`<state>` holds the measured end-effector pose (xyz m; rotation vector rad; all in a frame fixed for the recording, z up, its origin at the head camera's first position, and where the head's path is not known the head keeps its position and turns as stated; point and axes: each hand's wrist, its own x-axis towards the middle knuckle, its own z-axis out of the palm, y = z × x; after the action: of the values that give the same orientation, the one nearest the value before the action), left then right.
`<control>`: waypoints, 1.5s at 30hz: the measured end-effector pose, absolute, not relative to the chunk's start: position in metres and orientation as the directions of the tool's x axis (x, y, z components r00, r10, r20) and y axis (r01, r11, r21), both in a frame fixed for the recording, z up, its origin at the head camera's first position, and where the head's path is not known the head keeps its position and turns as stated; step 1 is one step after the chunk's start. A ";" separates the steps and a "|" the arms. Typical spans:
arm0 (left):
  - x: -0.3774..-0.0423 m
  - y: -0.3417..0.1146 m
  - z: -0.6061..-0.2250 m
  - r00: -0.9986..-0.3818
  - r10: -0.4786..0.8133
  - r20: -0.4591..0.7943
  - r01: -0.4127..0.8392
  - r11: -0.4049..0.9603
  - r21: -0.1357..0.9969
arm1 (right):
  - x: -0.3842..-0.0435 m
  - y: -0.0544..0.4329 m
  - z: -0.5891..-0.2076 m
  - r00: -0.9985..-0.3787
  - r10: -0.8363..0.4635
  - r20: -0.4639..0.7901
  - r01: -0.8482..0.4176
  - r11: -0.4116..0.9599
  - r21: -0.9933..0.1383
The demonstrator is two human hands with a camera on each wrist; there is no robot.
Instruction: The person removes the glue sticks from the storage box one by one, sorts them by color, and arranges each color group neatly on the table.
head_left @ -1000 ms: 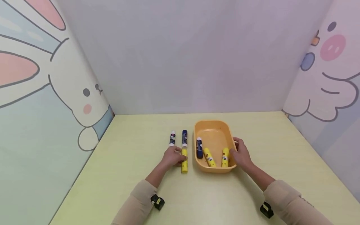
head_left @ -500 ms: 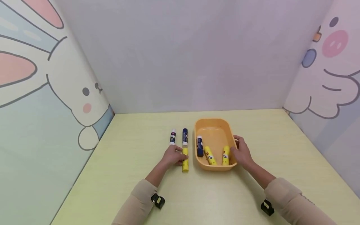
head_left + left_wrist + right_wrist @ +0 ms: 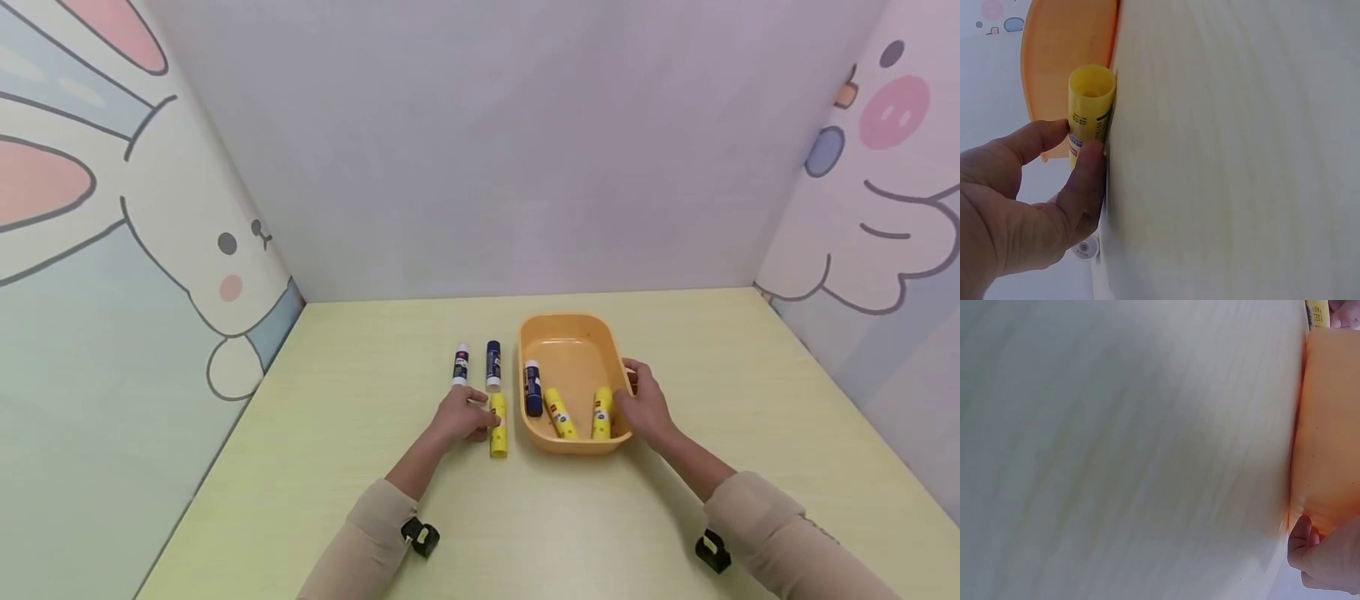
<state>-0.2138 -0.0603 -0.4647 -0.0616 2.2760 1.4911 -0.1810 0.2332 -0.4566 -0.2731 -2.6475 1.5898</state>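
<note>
My left hand (image 3: 457, 417) pinches a yellow glue stick (image 3: 498, 440) lying on the table left of an orange tray (image 3: 573, 333). In the left wrist view the thumb and fingers sit on either side of the yellow tube (image 3: 1090, 106), its hollow end facing the camera. My right hand (image 3: 647, 406) holds the tray's right rim, thumb on the inner side and fingers outside. Inside the tray lie a navy glue stick (image 3: 532, 389) with a white end and two yellow glue sticks, one tilted (image 3: 561, 414) and one nearly straight (image 3: 602, 414).
Behind the left hand, two more navy-and-white glue sticks, a left one (image 3: 461, 364) and a right one (image 3: 493, 365), lie side by side on the pale table (image 3: 360, 358). Walls with cartoon animals bound the table at left and right; a plain wall (image 3: 480, 167) rises behind.
The yellow glue stick in my left hand has shifted slightly right, toward the tray, out of line with the navy one behind it. My right hand keeps its hold on the rim.
</note>
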 end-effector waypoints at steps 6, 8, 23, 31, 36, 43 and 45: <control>-0.214 -0.059 -0.465 -0.912 0.200 -0.358 -0.256 0.404 0.878 | -0.182 0.233 -0.455 -0.984 0.173 -0.051 0.126 0.459 -0.879; -0.214 -0.058 -0.465 -0.913 0.192 -0.361 -0.261 0.407 0.875 | -0.182 0.233 -0.456 -0.983 0.174 -0.050 0.127 0.459 -0.879; -0.214 -0.059 -0.466 -0.908 0.184 -0.377 -0.271 0.429 0.862 | -0.181 0.233 -0.458 -0.983 0.173 -0.059 0.130 0.439 -0.889; -0.214 -0.060 -0.465 -0.913 0.182 -0.366 -0.259 0.435 0.862 | -0.181 0.233 -0.457 -0.982 0.177 -0.065 0.139 0.443 -0.886; -0.214 -0.059 -0.466 -0.914 0.179 -0.363 -0.257 0.437 0.862 | -0.181 0.232 -0.458 -0.982 0.178 -0.063 0.138 0.448 -0.883; -0.214 -0.060 -0.466 -0.913 0.182 -0.366 -0.258 0.440 0.860 | -0.181 0.233 -0.458 -0.983 0.174 -0.058 0.131 0.444 -0.887; -0.213 -0.061 -0.466 -0.914 0.181 -0.362 -0.254 0.442 0.860 | -0.181 0.233 -0.458 -0.984 0.171 -0.058 0.130 0.443 -0.887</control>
<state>-0.2134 -0.0609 -0.4659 -0.0617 2.2961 1.4702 -0.1815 0.2328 -0.4581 -0.2747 -2.6349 1.6133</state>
